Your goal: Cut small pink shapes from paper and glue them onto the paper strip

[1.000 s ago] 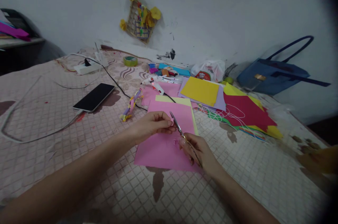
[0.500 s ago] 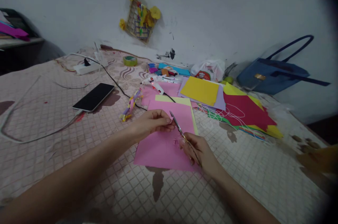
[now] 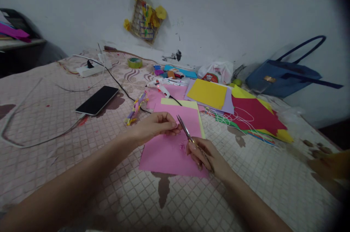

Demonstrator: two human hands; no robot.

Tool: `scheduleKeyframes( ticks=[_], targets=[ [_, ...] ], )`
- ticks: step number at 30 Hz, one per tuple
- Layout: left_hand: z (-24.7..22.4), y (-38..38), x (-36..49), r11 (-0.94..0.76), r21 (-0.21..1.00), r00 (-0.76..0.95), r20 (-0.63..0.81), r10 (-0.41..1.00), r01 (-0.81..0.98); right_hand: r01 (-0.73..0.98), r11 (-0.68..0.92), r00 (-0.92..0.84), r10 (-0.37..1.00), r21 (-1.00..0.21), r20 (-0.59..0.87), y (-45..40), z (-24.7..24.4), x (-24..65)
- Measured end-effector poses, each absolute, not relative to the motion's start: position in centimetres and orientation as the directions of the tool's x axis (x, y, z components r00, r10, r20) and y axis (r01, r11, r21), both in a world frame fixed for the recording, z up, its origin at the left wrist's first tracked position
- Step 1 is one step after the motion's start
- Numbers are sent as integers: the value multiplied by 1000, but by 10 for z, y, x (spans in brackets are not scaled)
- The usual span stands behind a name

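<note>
My right hand (image 3: 203, 155) is closed round the handles of a pair of scissors (image 3: 185, 128), whose blades point up and away to the left. Just left of the blade tips, my left hand (image 3: 160, 127) pinches a small piece of pink paper (image 3: 177, 125), mostly hidden by the fingers. Both hands hover over a sheet of pink paper (image 3: 161, 155) lying on the patterned cloth. Small pink scraps (image 3: 182, 147) rest on that sheet near my right fingers. A pale yellow sheet (image 3: 179, 103) shows from beneath its far edge.
Beyond the sheets lies a white glue gun (image 3: 161, 89) with a black cord. A phone (image 3: 97, 100) on a cable and a braided paper strip (image 3: 136, 109) are on the left. Yellow paper (image 3: 207, 93), red paper (image 3: 254, 113), white string (image 3: 242, 115) and a blue bag (image 3: 281, 77) are on the right.
The scissors and my right hand have shifted slightly right, and the blade tips now sit a little apart from my left fingers. My left hand has barely moved.
</note>
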State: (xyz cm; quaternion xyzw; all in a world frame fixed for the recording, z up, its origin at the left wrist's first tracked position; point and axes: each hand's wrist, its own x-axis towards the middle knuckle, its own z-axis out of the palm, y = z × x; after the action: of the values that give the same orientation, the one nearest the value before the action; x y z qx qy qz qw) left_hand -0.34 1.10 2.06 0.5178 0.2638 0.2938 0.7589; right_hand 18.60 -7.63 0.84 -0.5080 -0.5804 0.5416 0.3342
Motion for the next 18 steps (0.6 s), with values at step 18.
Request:
scheduleKeyframes(
  ticks=[18],
  targets=[
    [24, 16, -10, 276, 949, 760, -65, 647, -154, 341, -94, -292, 935, -935, -200, -76, 13, 192]
  ],
)
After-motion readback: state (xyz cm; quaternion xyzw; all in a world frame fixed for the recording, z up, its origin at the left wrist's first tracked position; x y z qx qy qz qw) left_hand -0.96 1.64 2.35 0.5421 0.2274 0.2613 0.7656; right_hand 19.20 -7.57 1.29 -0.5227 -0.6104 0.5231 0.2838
